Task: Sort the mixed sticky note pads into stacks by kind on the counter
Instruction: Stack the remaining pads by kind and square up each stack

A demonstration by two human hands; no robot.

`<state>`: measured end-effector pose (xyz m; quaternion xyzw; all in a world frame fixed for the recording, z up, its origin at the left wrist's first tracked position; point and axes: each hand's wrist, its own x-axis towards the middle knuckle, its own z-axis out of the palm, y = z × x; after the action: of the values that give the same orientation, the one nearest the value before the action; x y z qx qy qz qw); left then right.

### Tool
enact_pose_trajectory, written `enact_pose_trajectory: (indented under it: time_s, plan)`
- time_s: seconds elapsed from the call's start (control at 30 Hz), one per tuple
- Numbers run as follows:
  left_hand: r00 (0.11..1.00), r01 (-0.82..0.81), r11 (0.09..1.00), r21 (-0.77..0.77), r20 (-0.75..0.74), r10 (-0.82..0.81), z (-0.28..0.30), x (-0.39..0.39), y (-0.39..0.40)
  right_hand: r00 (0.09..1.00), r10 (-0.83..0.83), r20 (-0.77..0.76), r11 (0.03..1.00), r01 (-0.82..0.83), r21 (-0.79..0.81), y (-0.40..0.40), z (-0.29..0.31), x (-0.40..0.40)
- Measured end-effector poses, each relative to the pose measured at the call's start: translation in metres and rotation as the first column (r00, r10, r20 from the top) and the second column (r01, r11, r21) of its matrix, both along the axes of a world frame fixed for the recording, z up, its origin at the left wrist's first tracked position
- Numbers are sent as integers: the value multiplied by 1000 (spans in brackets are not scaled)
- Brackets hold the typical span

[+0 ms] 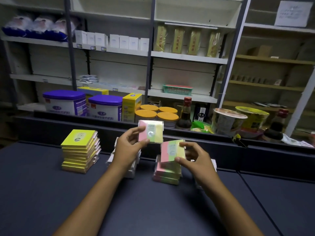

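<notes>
Two square, shrink-wrapped sticky note pads striped pink, green and pale yellow are in the air over the dark counter (51, 193). The left hand (127, 148) pinches the raised striped pad (150, 132) by its lower left corner, thumb in front and fingers behind. The right hand (194, 159) clamps the lower striped pad (172, 150) by its right edge and holds it tilted just above the short stack of matching striped pads (167, 172), which sits on the counter between the forearms.

The sorting looks well along. At the left stands a taller stack of plain yellow square pads (80, 152), its layers a little fanned and skewed. Behind the left hand is a pile of pale, whitish pads (133, 167) (mostly hidden, so its kind is hard to tell), and more pale pads (213, 163) peek out behind the right wrist. What seems left is to set down the two held pads and whatever loose ones the hands cover.

The wrappers are glossy and slick, with a printed number and a round seal on each face; the paper blocks are stiff and sharp-edged. The counter is matte with a raised back ledge. Beyond it stand purple-lidded white tubs (66, 102), orange-lidded jars (157, 113) and a dark sauce bottle (185, 114).
</notes>
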<state>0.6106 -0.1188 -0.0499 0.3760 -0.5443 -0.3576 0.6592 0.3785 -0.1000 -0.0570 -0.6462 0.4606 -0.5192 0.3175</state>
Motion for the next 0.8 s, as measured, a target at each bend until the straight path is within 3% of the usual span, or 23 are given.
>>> enact_pose_trajectory:
  time_s: [0.3,0.6,0.7,0.8]
  plan:
    - [995,71,997,23,-67,-69,0,0,-2,986,-9,-167,998,18,54,-3,-11,1]
    - [994,100,994,50,-42,-98,-3,-1,6,818,-119,-563,992,117,-39,4,-9,-4]
    - [994,107,992,65,-21,-106,-5,-4,6,820,-96,-564,995,100,-23,4,-9,-5]
    - [995,97,993,60,5,-97,-7,-7,7,878,-110,-465,994,103,-41,4,-6,-9]
